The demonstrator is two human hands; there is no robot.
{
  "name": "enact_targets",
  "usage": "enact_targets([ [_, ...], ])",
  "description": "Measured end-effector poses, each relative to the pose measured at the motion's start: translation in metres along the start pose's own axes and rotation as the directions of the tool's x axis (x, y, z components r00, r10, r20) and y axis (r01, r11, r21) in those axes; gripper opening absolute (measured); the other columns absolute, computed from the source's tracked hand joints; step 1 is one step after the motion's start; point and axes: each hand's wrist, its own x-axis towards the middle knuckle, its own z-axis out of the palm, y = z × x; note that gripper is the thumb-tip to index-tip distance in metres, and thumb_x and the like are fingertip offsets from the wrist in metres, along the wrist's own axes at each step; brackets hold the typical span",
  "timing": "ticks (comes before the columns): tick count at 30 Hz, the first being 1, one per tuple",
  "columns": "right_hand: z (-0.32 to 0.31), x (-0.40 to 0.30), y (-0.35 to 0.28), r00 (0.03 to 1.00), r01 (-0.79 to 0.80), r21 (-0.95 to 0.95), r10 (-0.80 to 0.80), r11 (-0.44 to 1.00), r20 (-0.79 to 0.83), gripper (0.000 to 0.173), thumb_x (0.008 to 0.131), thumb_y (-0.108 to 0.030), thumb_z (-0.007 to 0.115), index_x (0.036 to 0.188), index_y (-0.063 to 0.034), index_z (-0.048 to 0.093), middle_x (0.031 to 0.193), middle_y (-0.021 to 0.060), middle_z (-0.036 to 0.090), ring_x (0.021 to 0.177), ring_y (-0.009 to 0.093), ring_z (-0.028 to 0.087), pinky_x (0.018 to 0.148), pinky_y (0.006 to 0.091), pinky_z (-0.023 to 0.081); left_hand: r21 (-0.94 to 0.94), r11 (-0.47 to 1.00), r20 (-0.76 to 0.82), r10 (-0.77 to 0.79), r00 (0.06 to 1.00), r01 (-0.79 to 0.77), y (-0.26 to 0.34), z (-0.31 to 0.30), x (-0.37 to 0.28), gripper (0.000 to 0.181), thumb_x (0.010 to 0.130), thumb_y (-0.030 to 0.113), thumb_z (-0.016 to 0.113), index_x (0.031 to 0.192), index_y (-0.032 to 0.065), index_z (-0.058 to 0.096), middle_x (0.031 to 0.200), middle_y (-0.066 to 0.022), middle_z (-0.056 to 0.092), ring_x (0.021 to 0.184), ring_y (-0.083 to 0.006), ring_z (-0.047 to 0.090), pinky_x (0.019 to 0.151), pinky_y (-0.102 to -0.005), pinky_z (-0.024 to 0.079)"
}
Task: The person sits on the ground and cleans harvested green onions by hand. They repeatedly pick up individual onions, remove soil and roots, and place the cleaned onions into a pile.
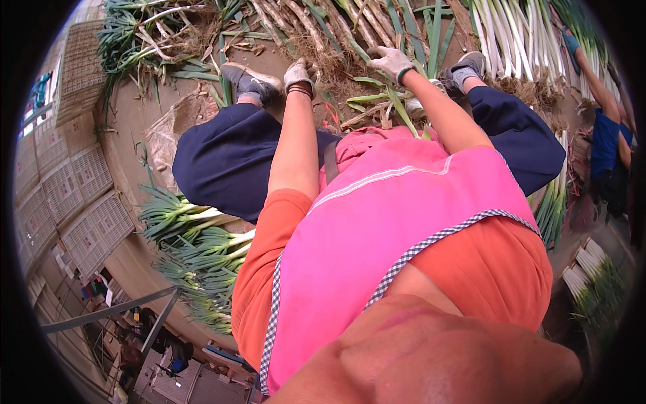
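Note:
My left hand [301,77], in a pale knit glove, is low by the root ends of a pile of untrimmed leeks [308,22]. Its fingers are bent, and whatever lies beneath them is hidden. My right hand [391,63], gloved with a green cuff, reaches to the same pile. Its fingertips meet a green leek leaf [359,50], but the grip is unclear. Between my hands is a tangle of brown roots [335,76]. Loose yellow-green leaves [371,98] lie closer to my lap.
Cleaned white leeks [509,38] are laid out at upper right, beside a co-worker's arm [595,81]. Untrimmed leeks [146,35] are heaped at upper left. Leek bundles [212,252] lie at my left side. Plastic crates [75,177] are stacked at far left. A metal frame [111,310] stands at lower left.

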Motion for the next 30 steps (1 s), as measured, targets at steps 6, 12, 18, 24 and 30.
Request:
enact_targets([
  [6,0.062,0.085,-0.013,0.984,-0.175,0.350,0.174,0.920,0.034,0.065,0.088,-0.054,0.061,0.128,-0.0028,0.060,0.120,0.0180,0.066,0.110,0.027,0.062,0.094,0.0354,0.046,-0.039,0.998,0.024,-0.052,0.998,0.052,-0.012,0.023,0.022,0.033,0.097,0.045,0.053,0.101,0.0122,0.055,0.085,-0.0026,0.060,0.064,-0.0177,0.055,0.056,-0.0316,0.048],
  [12,0.070,0.124,-0.108,0.952,-0.296,-0.154,0.304,0.943,0.033,0.078,0.082,-0.062,0.063,0.134,-0.0048,0.048,0.124,0.0220,0.062,0.116,0.036,0.060,0.095,0.0458,0.048,-0.310,0.948,-0.023,-0.082,0.996,0.071,-0.046,-0.023,0.078,0.043,0.098,0.047,0.045,0.116,0.0082,0.051,0.106,-0.0114,0.061,0.077,-0.0270,0.059,0.065,-0.0423,0.052],
  [18,0.080,0.159,-0.102,0.963,-0.237,-0.304,0.264,0.923,0.050,0.051,0.090,-0.023,0.055,0.136,-0.0041,0.044,0.119,0.0197,0.066,0.114,0.030,0.063,0.091,0.0444,0.050,-0.570,0.820,0.206,0.080,0.975,0.053,0.003,-0.043,0.085,0.039,0.096,0.049,0.053,0.100,0.0104,0.055,0.084,-0.0065,0.063,0.065,-0.0214,0.060,0.058,-0.0342,0.052],
  [24,0.022,0.065,-0.059,0.935,-0.260,0.688,0.000,0.677,0.353,0.042,0.071,-0.015,0.074,0.106,0.0054,0.063,0.089,0.0062,0.064,0.082,0.015,0.057,0.076,0.0278,0.046,-0.522,0.849,-0.074,0.057,0.996,-0.088,0.031,0.019,0.044,0.026,0.098,0.036,0.055,0.103,0.0101,0.054,0.081,-0.0051,0.062,0.063,-0.0175,0.058,0.053,-0.0281,0.050],
  [30,-0.053,-0.110,-0.068,0.946,-0.250,0.402,0.133,0.881,0.295,0.047,0.073,-0.020,0.074,0.111,0.0058,0.063,0.090,0.0098,0.064,0.081,0.015,0.058,0.073,0.0288,0.048,-0.471,0.882,0.179,0.133,0.975,-0.034,0.055,0.081,0.008,0.034,0.092,0.039,0.066,0.109,0.0113,0.059,0.080,-0.0013,0.058,0.063,-0.0140,0.055,0.052,-0.0273,0.046],
])
